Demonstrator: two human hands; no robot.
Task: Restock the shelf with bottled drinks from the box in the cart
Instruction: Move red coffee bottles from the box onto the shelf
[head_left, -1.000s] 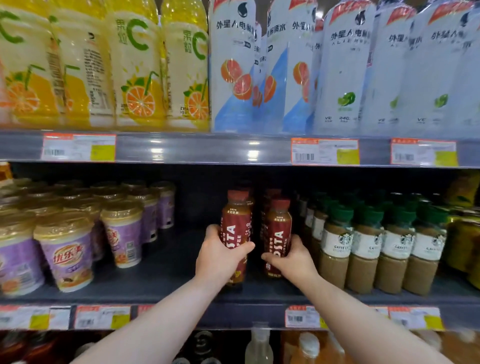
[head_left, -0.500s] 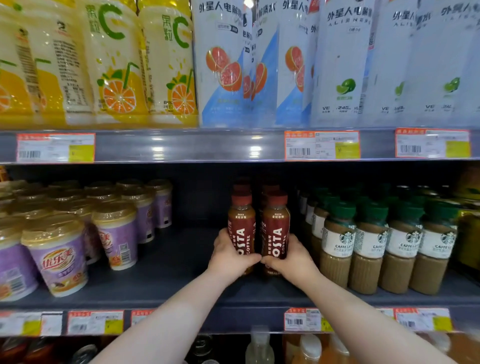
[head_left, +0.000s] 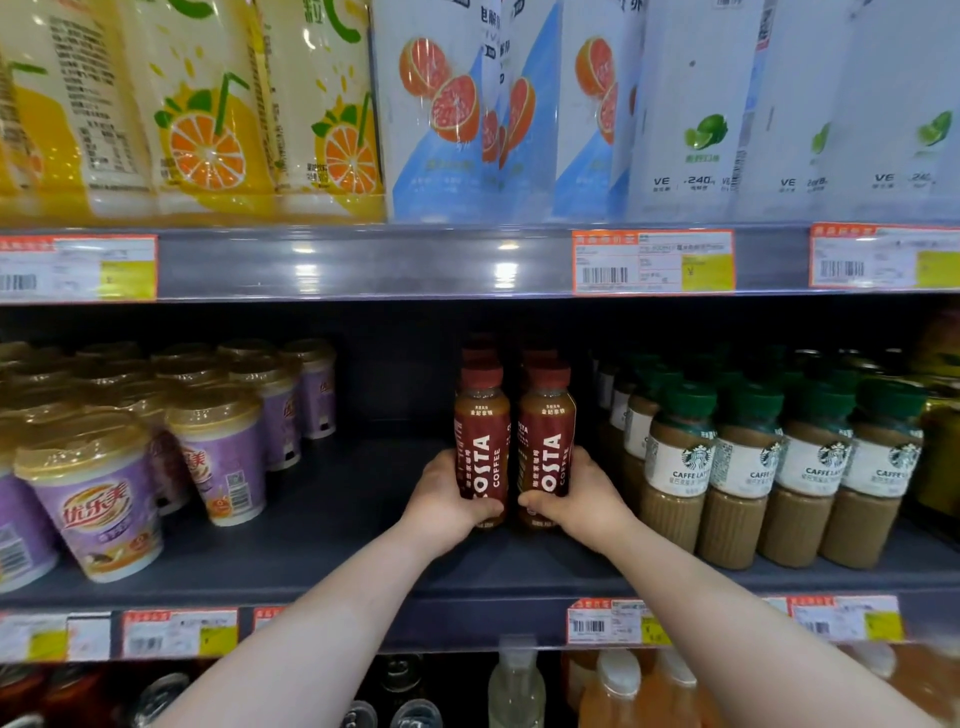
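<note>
Two dark red Costa Coffee bottles stand upright side by side on the grey middle shelf (head_left: 337, 525). My left hand (head_left: 444, 501) grips the lower part of the left bottle (head_left: 480, 441). My right hand (head_left: 582, 501) grips the lower part of the right bottle (head_left: 545, 441). More red-capped Costa bottles (head_left: 537, 358) stand in rows right behind them. The box and the cart are out of view.
Green-capped Starbucks latte bottles (head_left: 737, 467) crowd the shelf just right of my right hand. Purple milk-tea cups (head_left: 223, 452) fill the left side, with bare shelf between them and the Costa bottles. Tall juice and white drink bottles (head_left: 467, 114) stand on the shelf above.
Both hands have pushed the two Costa bottles further back on the shelf and brought them closer together, now upright and level. The camera has moved closer.
</note>
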